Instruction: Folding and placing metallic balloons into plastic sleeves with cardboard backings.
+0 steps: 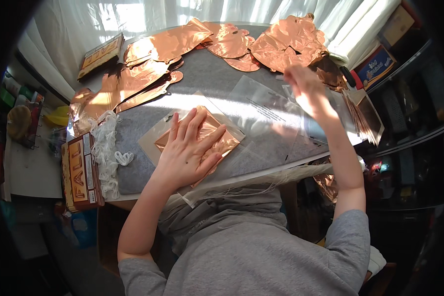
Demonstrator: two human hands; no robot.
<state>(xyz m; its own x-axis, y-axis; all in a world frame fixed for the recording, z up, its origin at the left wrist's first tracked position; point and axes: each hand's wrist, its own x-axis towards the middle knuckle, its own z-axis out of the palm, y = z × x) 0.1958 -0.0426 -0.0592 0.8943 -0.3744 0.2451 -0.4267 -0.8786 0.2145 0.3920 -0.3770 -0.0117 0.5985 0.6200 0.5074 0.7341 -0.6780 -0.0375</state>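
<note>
My left hand point(185, 150) lies flat with its fingers spread, pressing on a folded copper-coloured foil balloon point(228, 140). Under the foil lies a tan cardboard sheet point(148, 142), partly hidden by the hand. My right hand point(303, 89) is raised at the far right of the table, above some clear plastic bags point(254, 93). Its fingers are smeared by motion and bright sun, so what they hold, if anything, does not show. Flat, uninflated copper foil balloons point(291, 42) lie just beyond it.
More foil balloons point(170, 42) line the table's back and left edges. Bundles of white string point(106, 153) lie at the left, beside a printed box point(79, 172). Another box point(101, 54) stands at the back left. A stack of flat packets point(362, 116) sits at the right edge.
</note>
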